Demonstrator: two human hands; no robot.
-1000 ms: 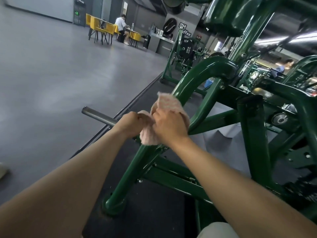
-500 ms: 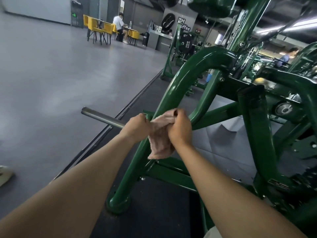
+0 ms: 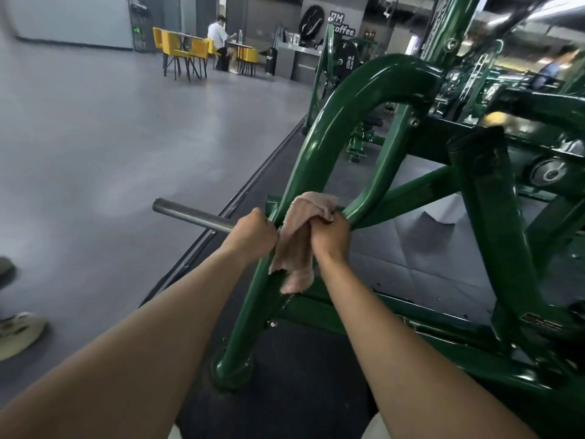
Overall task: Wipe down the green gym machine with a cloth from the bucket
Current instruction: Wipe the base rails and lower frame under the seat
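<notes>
The left hand (image 3: 253,234) and right hand (image 3: 330,239) grip a pink cloth (image 3: 297,248) at the slanted green frame tube (image 3: 332,122), one hand on each side of the tube, the cloth end hanging before it and a steel bar (image 3: 190,213) projecting to its left.

cloth (image 3: 300,239) draped on the machine's slanted tube (image 3: 319,144), between both hands, steel bar (image 3: 193,215) at left.

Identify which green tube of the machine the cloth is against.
The arched tube rising from the floor foot; the cloth hangs across its lower stretch. The thick upright post to the right is bare.
</notes>
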